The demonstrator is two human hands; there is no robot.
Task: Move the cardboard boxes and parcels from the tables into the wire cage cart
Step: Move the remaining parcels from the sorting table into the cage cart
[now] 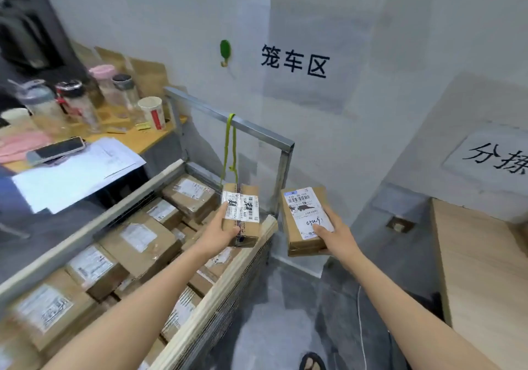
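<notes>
Our L hand [224,227] grips a taped box [245,207] above the wire cage cart [228,278] rim, R hand [334,235] grips a labelled box [303,212] just outside; we should lower both flat onto the stacked parcels [140,238], not drop.

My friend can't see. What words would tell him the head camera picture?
A person holds two small cardboard boxes: the left hand grips the left box over the edge of the cart, the right hand grips the right box beside it, above the floor. Many labelled boxes lie in the cart; a desk with bottles and a phone stands beyond.
</notes>
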